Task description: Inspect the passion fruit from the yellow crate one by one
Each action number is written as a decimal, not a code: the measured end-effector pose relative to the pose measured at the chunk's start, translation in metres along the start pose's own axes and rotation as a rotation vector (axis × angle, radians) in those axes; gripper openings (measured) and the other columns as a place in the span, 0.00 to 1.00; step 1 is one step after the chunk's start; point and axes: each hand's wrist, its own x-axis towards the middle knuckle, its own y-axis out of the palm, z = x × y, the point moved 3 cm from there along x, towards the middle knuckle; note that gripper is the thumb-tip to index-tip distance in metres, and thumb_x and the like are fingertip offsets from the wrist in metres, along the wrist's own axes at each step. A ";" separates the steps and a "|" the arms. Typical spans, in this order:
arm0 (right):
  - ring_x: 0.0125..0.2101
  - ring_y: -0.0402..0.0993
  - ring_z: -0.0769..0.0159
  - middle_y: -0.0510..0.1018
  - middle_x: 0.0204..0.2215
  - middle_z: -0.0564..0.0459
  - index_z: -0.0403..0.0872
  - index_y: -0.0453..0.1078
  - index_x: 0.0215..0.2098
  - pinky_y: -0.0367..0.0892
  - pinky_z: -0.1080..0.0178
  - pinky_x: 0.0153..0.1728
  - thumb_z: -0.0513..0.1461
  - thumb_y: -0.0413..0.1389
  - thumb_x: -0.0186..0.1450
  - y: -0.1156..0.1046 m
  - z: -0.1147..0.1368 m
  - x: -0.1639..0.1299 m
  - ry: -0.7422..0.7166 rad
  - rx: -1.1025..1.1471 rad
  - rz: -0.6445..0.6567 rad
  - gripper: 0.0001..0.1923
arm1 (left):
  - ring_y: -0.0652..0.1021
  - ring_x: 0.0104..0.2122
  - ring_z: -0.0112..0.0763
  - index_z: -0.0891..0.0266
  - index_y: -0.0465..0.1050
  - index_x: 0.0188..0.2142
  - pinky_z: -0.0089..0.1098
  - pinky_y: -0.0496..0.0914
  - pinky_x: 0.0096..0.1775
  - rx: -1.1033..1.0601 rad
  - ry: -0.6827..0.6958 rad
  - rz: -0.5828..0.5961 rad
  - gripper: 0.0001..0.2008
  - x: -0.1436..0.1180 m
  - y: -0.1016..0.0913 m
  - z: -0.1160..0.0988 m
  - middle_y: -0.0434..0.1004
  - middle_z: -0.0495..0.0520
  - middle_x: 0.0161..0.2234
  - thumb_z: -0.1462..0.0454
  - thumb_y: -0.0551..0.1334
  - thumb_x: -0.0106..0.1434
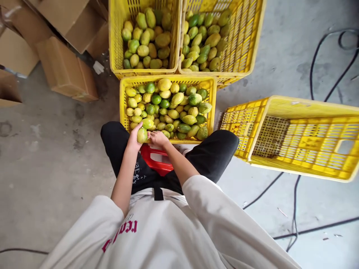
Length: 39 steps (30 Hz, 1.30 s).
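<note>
Left hand [134, 137] is gripping one green fruit [142, 135]; right hand [158, 138] is touching it, seemingly inspecting; next, sorting from the near crate [122, 112].

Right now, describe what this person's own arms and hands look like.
Both forearms are bare, and the left hand and right hand wear no gloves. No watch or ring shows. Loose cream short sleeves end near the elbows; the shirt carries dark pink lettering.
</note>
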 end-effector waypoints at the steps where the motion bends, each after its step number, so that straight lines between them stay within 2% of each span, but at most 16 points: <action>1: 0.54 0.80 0.39 0.83 0.52 0.25 0.31 0.79 0.55 0.69 0.50 0.56 0.38 0.66 0.69 0.000 0.000 0.000 0.005 0.024 -0.019 0.20 | 0.77 0.21 0.27 0.62 0.74 0.36 0.27 0.75 0.27 -0.046 -0.017 0.015 0.08 -0.012 -0.004 0.000 0.73 0.47 0.21 0.61 0.65 0.71; 4: 0.54 0.80 0.39 0.84 0.49 0.26 0.33 0.81 0.48 0.70 0.49 0.57 0.38 0.67 0.67 0.000 -0.001 -0.001 0.032 0.127 -0.095 0.16 | 0.76 0.19 0.26 0.62 0.74 0.36 0.27 0.74 0.26 -0.096 -0.033 0.053 0.09 -0.041 -0.015 0.008 0.75 0.48 0.22 0.61 0.63 0.73; 7: 0.52 0.81 0.40 0.85 0.48 0.30 0.37 0.80 0.44 0.71 0.49 0.57 0.43 0.66 0.67 0.000 -0.003 -0.008 0.095 0.284 -0.211 0.16 | 0.76 0.18 0.25 0.62 0.73 0.35 0.25 0.72 0.25 -0.098 -0.037 0.058 0.10 -0.056 -0.021 0.021 0.75 0.48 0.22 0.61 0.63 0.73; 9: 0.49 0.82 0.46 0.85 0.46 0.35 0.39 0.79 0.45 0.74 0.51 0.55 0.47 0.57 0.74 -0.002 -0.005 -0.017 0.158 0.423 -0.303 0.19 | 0.76 0.18 0.25 0.63 0.72 0.34 0.25 0.71 0.24 -0.077 -0.041 0.071 0.10 -0.059 -0.024 0.029 0.74 0.48 0.21 0.61 0.62 0.73; 11: 0.47 0.84 0.53 0.85 0.45 0.40 0.41 0.77 0.51 0.79 0.55 0.50 0.49 0.40 0.81 -0.006 -0.006 -0.029 0.202 0.559 -0.379 0.28 | 0.76 0.18 0.26 0.63 0.73 0.34 0.26 0.71 0.23 -0.034 -0.047 0.102 0.10 -0.058 -0.025 0.035 0.74 0.48 0.21 0.62 0.62 0.73; 13: 0.45 0.85 0.57 0.85 0.46 0.43 0.44 0.75 0.57 0.82 0.57 0.43 0.51 0.30 0.82 -0.013 -0.004 -0.044 0.196 0.764 -0.395 0.35 | 0.76 0.17 0.27 0.63 0.74 0.35 0.27 0.71 0.23 0.040 -0.041 0.163 0.08 -0.055 -0.025 0.041 0.76 0.48 0.22 0.63 0.64 0.71; 14: 0.43 0.86 0.57 0.85 0.46 0.43 0.45 0.75 0.58 0.83 0.57 0.41 0.52 0.31 0.82 -0.016 -0.003 -0.051 0.187 0.919 -0.369 0.35 | 0.77 0.17 0.27 0.63 0.74 0.35 0.27 0.71 0.23 0.086 -0.030 0.206 0.07 -0.054 -0.024 0.044 0.77 0.49 0.22 0.63 0.65 0.70; 16: 0.35 0.86 0.57 0.86 0.42 0.45 0.45 0.78 0.55 0.85 0.56 0.35 0.53 0.44 0.80 -0.019 0.001 -0.067 0.202 1.270 -0.282 0.27 | 0.76 0.17 0.27 0.64 0.75 0.36 0.26 0.71 0.22 0.185 -0.013 0.289 0.06 -0.051 -0.020 0.051 0.78 0.50 0.23 0.64 0.64 0.70; 19: 0.26 0.83 0.61 0.85 0.34 0.48 0.43 0.80 0.46 0.83 0.60 0.28 0.45 0.59 0.75 -0.017 0.004 -0.091 0.292 1.586 -0.219 0.14 | 0.76 0.17 0.28 0.65 0.76 0.35 0.27 0.71 0.22 0.287 -0.033 0.354 0.08 -0.049 -0.015 0.066 0.79 0.53 0.22 0.65 0.62 0.72; 22: 0.27 0.83 0.62 0.84 0.33 0.49 0.43 0.79 0.43 0.82 0.64 0.27 0.40 0.64 0.71 -0.008 0.000 -0.111 0.354 1.744 -0.308 0.07 | 0.77 0.18 0.31 0.66 0.77 0.35 0.28 0.72 0.23 0.310 -0.064 0.375 0.11 -0.047 -0.009 0.078 0.78 0.55 0.21 0.63 0.61 0.73; 27: 0.36 0.86 0.62 0.84 0.38 0.53 0.50 0.71 0.42 0.86 0.59 0.39 0.38 0.67 0.67 -0.004 -0.021 -0.132 0.387 1.967 -0.599 0.09 | 0.81 0.24 0.27 0.63 0.78 0.45 0.28 0.76 0.31 0.127 -0.037 0.341 0.09 -0.041 -0.008 0.075 0.80 0.51 0.28 0.62 0.60 0.72; 30: 0.36 0.84 0.67 0.82 0.37 0.57 0.52 0.67 0.40 0.85 0.64 0.40 0.35 0.64 0.66 -0.012 -0.029 -0.136 0.370 2.066 -0.732 0.10 | 0.86 0.43 0.34 0.63 0.77 0.42 0.34 0.80 0.47 0.069 0.063 0.337 0.12 -0.041 -0.011 0.063 0.85 0.59 0.40 0.62 0.56 0.71; 33: 0.33 0.82 0.70 0.80 0.34 0.57 0.51 0.68 0.41 0.83 0.70 0.35 0.32 0.60 0.65 -0.019 -0.027 -0.136 0.362 2.158 -0.749 0.09 | 0.84 0.57 0.45 0.62 0.76 0.44 0.45 0.80 0.55 0.114 0.078 0.423 0.13 -0.044 -0.011 0.060 0.85 0.64 0.52 0.59 0.54 0.71; 35: 0.32 0.80 0.70 0.79 0.33 0.56 0.50 0.69 0.42 0.79 0.73 0.29 0.31 0.59 0.64 -0.020 -0.022 -0.135 0.362 2.191 -0.717 0.11 | 0.85 0.53 0.44 0.62 0.76 0.44 0.44 0.81 0.52 0.092 0.038 0.443 0.14 -0.044 -0.010 0.062 0.85 0.65 0.50 0.58 0.54 0.73; 37: 0.31 0.79 0.71 0.81 0.35 0.54 0.50 0.68 0.43 0.73 0.76 0.24 0.30 0.59 0.62 -0.020 -0.017 -0.134 0.339 2.197 -0.677 0.13 | 0.86 0.42 0.36 0.63 0.77 0.43 0.34 0.81 0.42 0.028 -0.014 0.441 0.15 -0.043 -0.008 0.064 0.85 0.62 0.42 0.57 0.55 0.76; 39: 0.29 0.78 0.72 0.82 0.36 0.54 0.51 0.67 0.43 0.68 0.77 0.21 0.31 0.61 0.60 -0.021 -0.013 -0.134 0.284 2.167 -0.664 0.15 | 0.80 0.29 0.27 0.64 0.77 0.42 0.25 0.75 0.31 -0.051 -0.078 0.453 0.16 -0.043 -0.007 0.066 0.81 0.57 0.33 0.57 0.55 0.78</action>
